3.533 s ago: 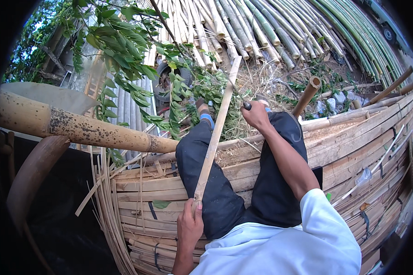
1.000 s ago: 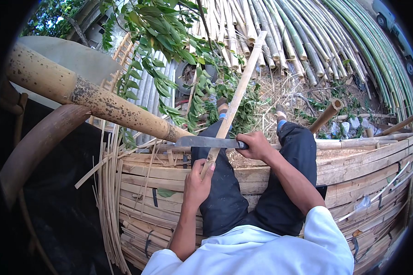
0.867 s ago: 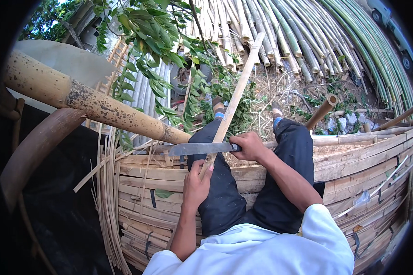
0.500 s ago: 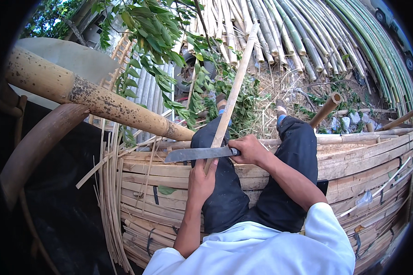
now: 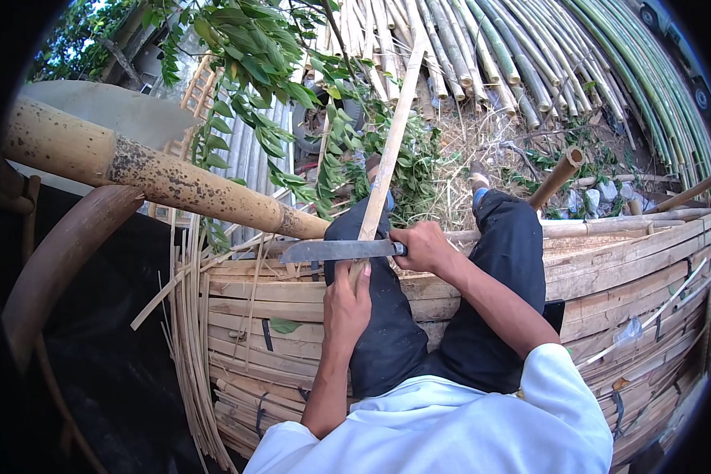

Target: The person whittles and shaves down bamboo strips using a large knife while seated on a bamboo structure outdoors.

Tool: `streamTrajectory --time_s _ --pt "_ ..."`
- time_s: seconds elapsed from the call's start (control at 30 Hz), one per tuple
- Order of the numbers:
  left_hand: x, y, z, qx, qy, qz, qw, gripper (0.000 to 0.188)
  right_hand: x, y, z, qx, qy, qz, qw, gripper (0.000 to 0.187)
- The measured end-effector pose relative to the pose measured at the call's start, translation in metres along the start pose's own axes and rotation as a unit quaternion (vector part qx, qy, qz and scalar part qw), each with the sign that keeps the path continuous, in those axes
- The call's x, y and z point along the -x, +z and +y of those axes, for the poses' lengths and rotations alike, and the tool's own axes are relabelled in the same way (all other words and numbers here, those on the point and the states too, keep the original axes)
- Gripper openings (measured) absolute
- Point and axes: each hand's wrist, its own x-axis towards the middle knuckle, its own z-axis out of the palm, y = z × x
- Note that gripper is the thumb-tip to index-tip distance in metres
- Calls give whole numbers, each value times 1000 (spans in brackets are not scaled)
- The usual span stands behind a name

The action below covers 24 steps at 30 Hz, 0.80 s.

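My left hand (image 5: 347, 302) is closed around the near end of a long, pale bamboo strip (image 5: 393, 146). The strip slants up and away over my left thigh, its far end reaching toward the stacked poles. Across it, just beyond my left fingers, lies a large broad-bladed knife (image 5: 336, 250), its blade pointing left. My right hand (image 5: 423, 246) grips the knife's dark handle (image 5: 400, 248) at the strip's right side. Part of the strip is hidden beneath the blade.
I sit on bundled bamboo slats (image 5: 268, 291). A thick speckled bamboo pole (image 5: 189, 180) runs along the left, above thin strips (image 5: 188, 347). Leafy branches (image 5: 253, 63) hang ahead. Many bamboo poles (image 5: 521, 47) lie beyond, and a cut pole end (image 5: 561, 175) juts up at right.
The knife has shifted slightly nearer me along the strip. The strip's far end has tipped a little to the left. Both hands keep their hold.
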Motion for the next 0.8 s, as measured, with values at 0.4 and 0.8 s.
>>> streamTrajectory --time_s 0.4,0.8 --pt "20 1 -9 37 -68 -30 997 34 -5 -17 33 -71 99 58 991 14" --pt "30 -1 -18 37 -80 -41 995 29 -29 -43 77 -102 323 123 933 26"
